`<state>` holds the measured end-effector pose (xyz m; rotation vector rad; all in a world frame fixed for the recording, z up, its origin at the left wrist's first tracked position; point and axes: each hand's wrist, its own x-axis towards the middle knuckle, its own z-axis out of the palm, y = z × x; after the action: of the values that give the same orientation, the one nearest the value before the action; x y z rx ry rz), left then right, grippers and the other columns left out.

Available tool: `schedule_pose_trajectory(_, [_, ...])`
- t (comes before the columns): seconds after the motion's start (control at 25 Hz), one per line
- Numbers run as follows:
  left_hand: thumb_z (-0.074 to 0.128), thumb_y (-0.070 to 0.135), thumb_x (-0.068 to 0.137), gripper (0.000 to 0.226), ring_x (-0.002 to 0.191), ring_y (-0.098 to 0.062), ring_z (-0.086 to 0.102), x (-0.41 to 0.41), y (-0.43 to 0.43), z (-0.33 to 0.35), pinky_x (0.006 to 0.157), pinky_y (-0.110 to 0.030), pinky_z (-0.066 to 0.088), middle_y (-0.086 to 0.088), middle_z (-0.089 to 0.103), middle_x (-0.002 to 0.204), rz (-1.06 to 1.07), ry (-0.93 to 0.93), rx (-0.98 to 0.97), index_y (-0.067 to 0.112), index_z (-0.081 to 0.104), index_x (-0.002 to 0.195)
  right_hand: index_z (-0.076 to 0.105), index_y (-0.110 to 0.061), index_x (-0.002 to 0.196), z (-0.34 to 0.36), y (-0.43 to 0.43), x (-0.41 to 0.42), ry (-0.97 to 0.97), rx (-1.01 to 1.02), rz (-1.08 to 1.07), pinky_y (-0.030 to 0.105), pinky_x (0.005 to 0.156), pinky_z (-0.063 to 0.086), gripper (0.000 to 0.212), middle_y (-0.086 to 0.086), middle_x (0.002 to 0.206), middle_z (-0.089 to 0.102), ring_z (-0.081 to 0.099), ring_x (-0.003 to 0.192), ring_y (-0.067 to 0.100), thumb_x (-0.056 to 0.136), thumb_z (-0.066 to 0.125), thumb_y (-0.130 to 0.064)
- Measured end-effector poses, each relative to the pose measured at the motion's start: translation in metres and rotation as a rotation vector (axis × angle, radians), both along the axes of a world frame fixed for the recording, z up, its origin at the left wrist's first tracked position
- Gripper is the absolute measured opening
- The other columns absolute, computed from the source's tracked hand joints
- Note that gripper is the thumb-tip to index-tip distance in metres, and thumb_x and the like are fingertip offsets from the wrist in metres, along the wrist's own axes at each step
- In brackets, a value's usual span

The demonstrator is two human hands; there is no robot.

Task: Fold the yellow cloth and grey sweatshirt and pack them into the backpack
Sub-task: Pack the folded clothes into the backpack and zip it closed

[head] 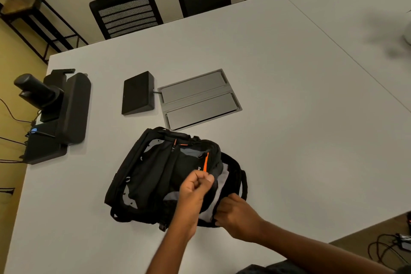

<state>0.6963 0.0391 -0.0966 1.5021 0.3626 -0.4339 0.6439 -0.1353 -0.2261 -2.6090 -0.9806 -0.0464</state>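
Note:
A black backpack with grey panels and orange zipper trim lies flat on the white table. Its main opening gapes on the right side, and grey fabric of the sweatshirt shows inside. My left hand is closed on the backpack's front flap near the orange zipper. My right hand grips the lower rim of the opening, fingers tucked against the grey fabric. No yellow cloth is visible.
A grey cable hatch is set into the table beyond the backpack, with a black box beside it. Black conference equipment stands at the left edge. Black chairs line the far side. Cables lie on the floor.

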Motion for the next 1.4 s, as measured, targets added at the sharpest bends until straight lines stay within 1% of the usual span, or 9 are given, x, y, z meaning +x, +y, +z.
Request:
schedule_pose_trajectory(0.12, [0.077,0.021,0.098,0.012,0.074,-0.008,0.054,-0.029,-0.023,-0.026,0.072,-0.023,0.05,0.001,0.059,0.075,-0.072,0.005,0.113,0.019,0.073,0.087,0.072,-0.025,0.09,-0.004,-0.047,0.014,-0.012,0.053,-0.145,0.038,0.076,0.047,0.012,-0.005,0.096,0.068,0.061,0.094,0.023,0.098,0.064,-0.021])
schedule_pose_trajectory(0.44, [0.079,0.038,0.09,0.008,0.079,-0.012,0.069,-0.053,-0.048,-0.094,0.078,-0.041,0.062,0.008,0.07,0.079,-0.355,0.03,0.446,0.034,0.071,0.09,0.082,-0.024,0.107,-0.007,-0.127,0.099,0.352,0.017,-0.638,0.038,0.082,0.057,0.015,-0.004,0.104,0.08,0.072,0.098,0.021,0.098,0.071,-0.023])
schedule_pose_trajectory(0.56, [0.071,0.054,0.093,0.022,0.082,-0.01,0.068,-0.034,-0.045,-0.093,0.078,-0.046,0.06,0.01,0.07,0.083,-0.38,0.007,0.487,0.032,0.071,0.089,0.08,-0.018,0.116,-0.003,-0.105,0.144,0.511,0.136,-0.608,0.036,0.09,0.058,0.022,-0.002,0.115,0.079,0.072,0.105,0.019,0.103,0.063,-0.026])
schedule_pose_trajectory(0.64, [0.064,0.059,0.096,0.019,0.111,-0.005,0.062,-0.012,-0.037,-0.09,0.089,-0.039,0.055,0.017,0.067,0.11,-0.296,-0.188,0.723,0.041,0.068,0.102,0.08,-0.015,0.116,0.001,-0.081,0.174,0.594,0.223,-0.591,0.035,0.092,0.058,0.024,-0.002,0.116,0.078,0.073,0.103,0.016,0.105,0.061,-0.024])
schedule_pose_trajectory(0.72, [0.055,0.065,0.099,0.046,0.157,-0.02,0.032,0.017,-0.025,-0.093,0.121,-0.047,0.034,0.005,0.046,0.16,-0.276,-0.357,1.012,0.045,0.058,0.14,0.08,-0.016,0.112,0.001,-0.058,0.204,0.683,0.275,-0.578,0.034,0.091,0.058,0.022,-0.001,0.113,0.079,0.072,0.099,0.014,0.104,0.061,-0.023])
schedule_pose_trajectory(0.8, [0.043,0.072,0.101,0.081,0.167,-0.029,-0.007,0.048,-0.01,-0.104,0.132,-0.054,0.002,-0.006,0.004,0.181,-0.355,-0.378,1.192,0.033,0.024,0.169,0.081,-0.017,0.109,-0.005,-0.038,0.229,0.769,0.299,-0.542,0.035,0.09,0.058,0.021,0.001,0.11,0.079,0.071,0.096,0.014,0.103,0.06,-0.02])
schedule_pose_trajectory(1.04, [0.023,0.081,0.101,0.091,0.165,-0.034,-0.017,0.063,0.037,-0.155,0.129,-0.068,0.005,-0.007,-0.017,0.179,-0.6,-0.3,1.387,0.029,0.002,0.172,0.073,-0.019,0.135,-0.035,0.001,0.274,0.884,0.14,-0.343,0.035,0.106,0.05,0.042,0.009,0.135,0.072,0.067,0.119,0.026,0.105,0.047,-0.003])
schedule_pose_trajectory(1.2, [0.023,0.082,0.101,0.091,0.165,-0.034,-0.017,0.065,0.04,-0.159,0.129,-0.062,-0.005,-0.007,-0.017,0.179,-0.633,-0.291,1.387,0.029,0.002,0.172,0.064,-0.021,0.146,-0.046,0.007,0.294,0.969,0.057,-0.159,0.036,0.095,0.049,0.05,0.002,0.102,0.074,0.062,0.097,0.024,0.105,0.046,0.001])
schedule_pose_trajectory(1.4, [0.02,0.083,0.101,0.092,0.165,-0.037,-0.014,0.067,0.039,-0.165,0.128,-0.064,-0.003,-0.009,-0.015,0.18,-0.657,-0.258,1.413,0.028,0.002,0.172,0.077,-0.011,0.122,-0.051,0.009,0.31,0.988,0.092,-0.146,0.039,0.097,0.052,0.029,0.008,0.109,0.076,0.066,0.095,0.024,0.105,0.054,-0.007])
